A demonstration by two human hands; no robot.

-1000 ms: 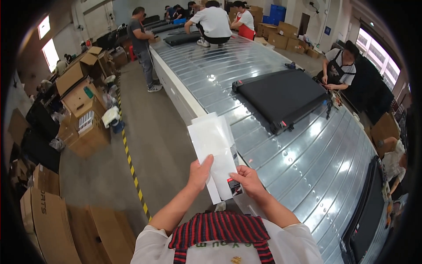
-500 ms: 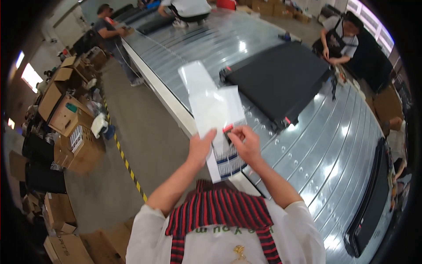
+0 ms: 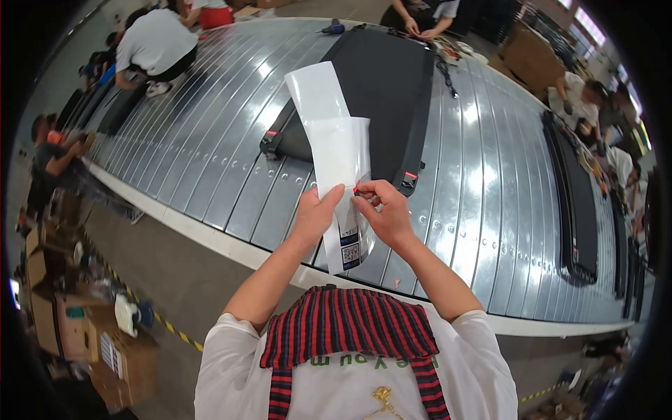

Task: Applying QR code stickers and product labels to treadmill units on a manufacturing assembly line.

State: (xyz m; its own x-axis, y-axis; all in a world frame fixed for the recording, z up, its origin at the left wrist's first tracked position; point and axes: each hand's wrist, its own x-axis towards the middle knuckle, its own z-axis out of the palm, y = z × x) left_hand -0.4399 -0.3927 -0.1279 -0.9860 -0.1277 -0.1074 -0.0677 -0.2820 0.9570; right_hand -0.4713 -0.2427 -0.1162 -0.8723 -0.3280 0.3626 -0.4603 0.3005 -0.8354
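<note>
My left hand (image 3: pixel 315 217) grips a stack of glossy white label sheets (image 3: pixel 329 143) at their left edge, thumb on top. The sheets fan upward in two pieces, and dark blue-and-white printed labels (image 3: pixel 350 250) show on their lower part. On the right side of the sheets, my right hand (image 3: pixel 383 210) is closed in a pinch on a small red piece (image 3: pixel 356 190), which looks like a label; the fingers hide most of it. Behind the sheets, a flat black folded panel (image 3: pixel 392 84) with red-marked corner brackets (image 3: pixel 409 180) lies on the metal slatted table (image 3: pixel 469 231).
Another long black panel (image 3: pixel 572 203) rests farther right on the table. A drill (image 3: pixel 334 28) lies near the far edge. One person (image 3: pixel 157 45) crouches on the table at the left; others stand around it. Cardboard boxes (image 3: pixel 133 350) stand on the floor at lower left.
My view has swung to the right, so the table now runs across in front of me. Both hands still hold the sheets; the red piece remains at my right fingertips.
</note>
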